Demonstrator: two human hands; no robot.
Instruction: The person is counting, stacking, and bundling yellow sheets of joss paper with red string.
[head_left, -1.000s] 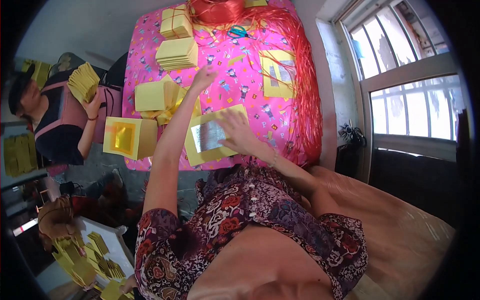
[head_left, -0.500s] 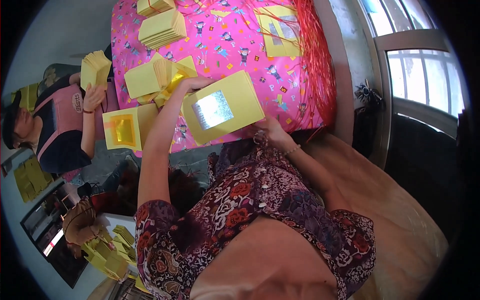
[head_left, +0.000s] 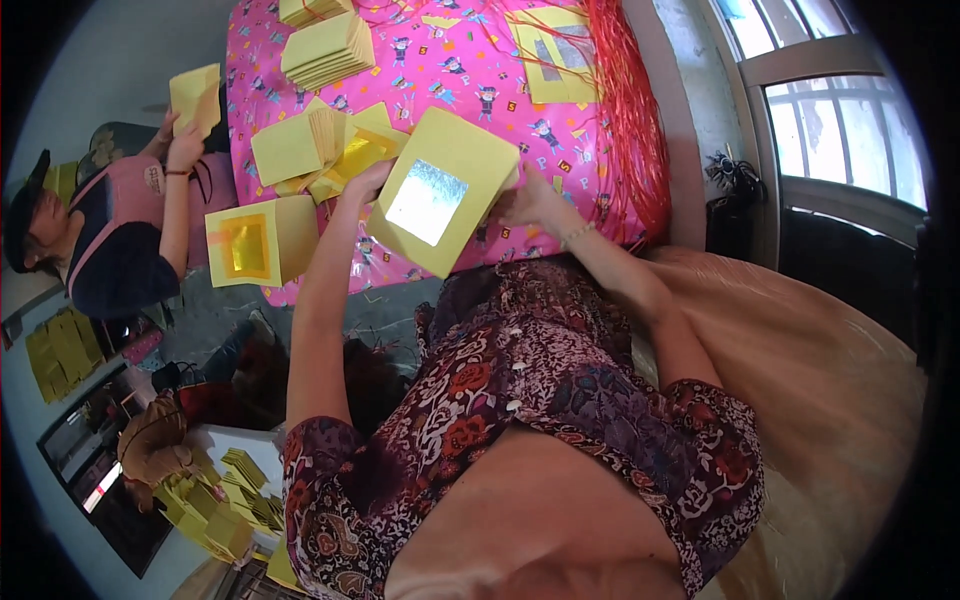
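Between my hands, tilted over the near edge of the table, is a stack of yellow joss paper (head_left: pixel 475 165) with a shiny silver square on its top face. My left hand (head_left: pixel 370 183) grips its left edge, the fingers partly hidden by the paper. At the opposite edge is my right hand (head_left: pixel 535 203), its fingers bent against the stack and partly hidden. Beside my left hand lie more yellow stacks (head_left: pixel 290 148) and a gold-foiled sheet (head_left: pixel 362 155). Nearer the table's left corner rests a stack with a gold square (head_left: pixel 245 247).
A pink patterned cloth (head_left: pixel 430 70) covers the table. Red plastic strands (head_left: pixel 635 130) hang over its right side, by silver-foiled sheets (head_left: pixel 550 60). More yellow stacks (head_left: pixel 328 52) stand at the far left. A co-worker (head_left: pixel 125 220) on the left holds up a yellow bundle (head_left: pixel 195 98).
The stack in my hands has turned counterclockwise and stands steeper. My right hand has moved up along its edge. The co-worker's bundle has risen.
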